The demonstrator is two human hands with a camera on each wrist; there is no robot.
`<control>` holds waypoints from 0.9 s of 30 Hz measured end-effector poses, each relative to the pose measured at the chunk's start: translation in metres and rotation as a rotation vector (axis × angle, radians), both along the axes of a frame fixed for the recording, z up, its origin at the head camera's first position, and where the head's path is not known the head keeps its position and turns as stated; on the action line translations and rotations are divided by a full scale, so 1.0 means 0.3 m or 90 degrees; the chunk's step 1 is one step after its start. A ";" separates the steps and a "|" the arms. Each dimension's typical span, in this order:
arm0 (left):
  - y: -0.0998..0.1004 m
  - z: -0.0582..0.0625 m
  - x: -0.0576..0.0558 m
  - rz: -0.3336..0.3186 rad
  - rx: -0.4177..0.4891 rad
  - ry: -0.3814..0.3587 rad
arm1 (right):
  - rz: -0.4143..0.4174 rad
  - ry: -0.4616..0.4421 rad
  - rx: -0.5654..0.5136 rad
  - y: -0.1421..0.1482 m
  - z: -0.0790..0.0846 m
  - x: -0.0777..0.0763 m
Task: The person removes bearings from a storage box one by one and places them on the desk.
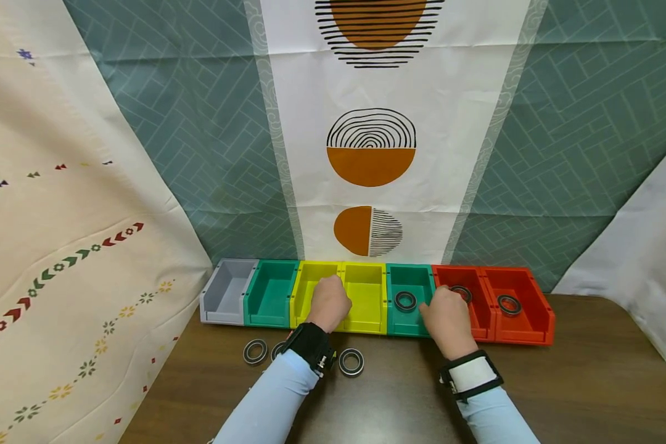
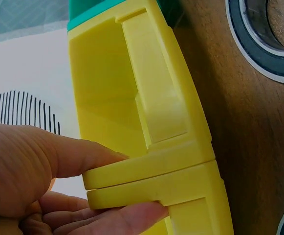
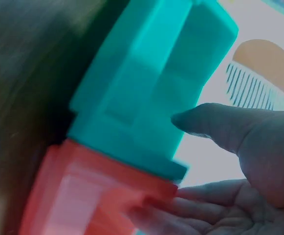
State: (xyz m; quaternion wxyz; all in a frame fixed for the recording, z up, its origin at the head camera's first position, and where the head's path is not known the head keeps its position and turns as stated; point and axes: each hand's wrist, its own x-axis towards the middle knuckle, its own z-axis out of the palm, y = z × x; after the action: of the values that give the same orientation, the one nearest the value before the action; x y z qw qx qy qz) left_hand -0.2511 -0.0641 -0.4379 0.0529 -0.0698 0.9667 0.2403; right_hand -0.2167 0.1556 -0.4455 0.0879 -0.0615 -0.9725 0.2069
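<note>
My left hand [image 1: 331, 303] pinches the adjoining side walls of two yellow bins [image 1: 364, 308]. In the left wrist view, the thumb [image 2: 90, 155] lies in one yellow bin [image 2: 107, 117], with the fingers in the other. My right hand [image 1: 448, 320] straddles the join between a green bin [image 1: 422, 283] and a red bin [image 1: 480, 327]. Its thumb [image 3: 200, 120] is over the green side, apart from the wall; its fingers reach the red side, blurred. Ball bearings lie in the green bin [image 1: 405, 301], the nearer red bin [image 1: 462, 293] and the end red bin [image 1: 509, 304].
A grey bin [image 1: 227, 293] and another green bin [image 1: 272, 296] form the row's left end. In front on the wooden table [image 1: 388, 401] lie a bearing [image 1: 351, 362], another bearing [image 1: 255, 351] and a partly hidden one. Patterned cloth [image 1: 377, 234] hangs behind the row.
</note>
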 end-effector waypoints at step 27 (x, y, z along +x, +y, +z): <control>-0.005 0.003 0.003 -0.002 0.011 -0.009 | 0.145 -0.120 0.042 -0.130 -0.116 -0.094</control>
State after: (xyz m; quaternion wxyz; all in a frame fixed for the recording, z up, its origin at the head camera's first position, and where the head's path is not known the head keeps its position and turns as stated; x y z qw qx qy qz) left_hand -0.2502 -0.0655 -0.4369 0.0607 -0.0696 0.9643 0.2482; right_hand -0.2448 0.1166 -0.4804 -0.0257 0.0328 -0.9833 0.1770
